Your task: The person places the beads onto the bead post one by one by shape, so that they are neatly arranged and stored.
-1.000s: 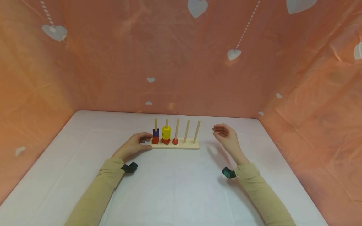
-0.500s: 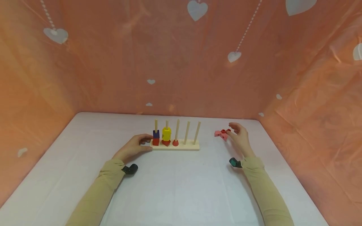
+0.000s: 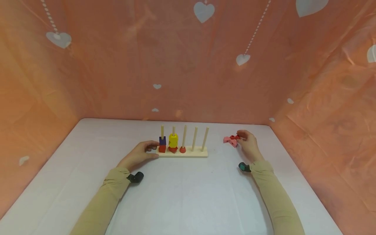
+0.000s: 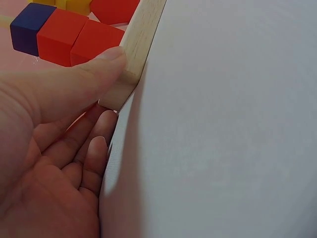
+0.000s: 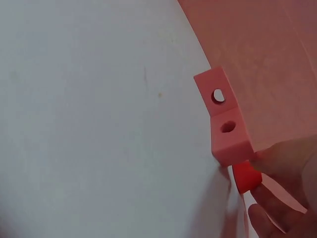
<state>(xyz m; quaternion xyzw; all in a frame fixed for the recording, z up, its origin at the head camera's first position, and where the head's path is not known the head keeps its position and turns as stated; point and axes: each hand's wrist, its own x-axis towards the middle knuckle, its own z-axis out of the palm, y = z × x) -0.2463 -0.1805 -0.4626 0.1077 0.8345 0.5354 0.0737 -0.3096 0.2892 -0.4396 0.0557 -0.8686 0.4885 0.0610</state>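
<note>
My left hand [image 3: 139, 154] grips the left end of a wooden peg board [image 3: 191, 154], thumb on its near edge and fingers behind. On the leftmost peg a dark blue cube [image 4: 30, 29] sits over red blocks [image 4: 64, 38]. Yellow pieces [image 3: 173, 140] top a red one on the second peg. A red cone-like bead [image 3: 182, 149] is at the foot of the third. At the right, my right hand [image 3: 248, 145] pinches a small red bead [image 5: 246, 177] between thumb and finger. Two pink blocks [image 5: 229, 136] with holes lie beside it; the bead's far side is hidden.
Another small red piece [image 3: 232, 137] lies behind the pink blocks. The white table [image 3: 182, 195] ends at an orange cloth backdrop [image 3: 176, 65] with pale hearts. Both wrists carry small dark cameras [image 3: 135, 177].
My right hand has moved right, bringing the pink and red pieces into sight, and its fingers have closed on a red bead. The left hand keeps its place on the board.
</note>
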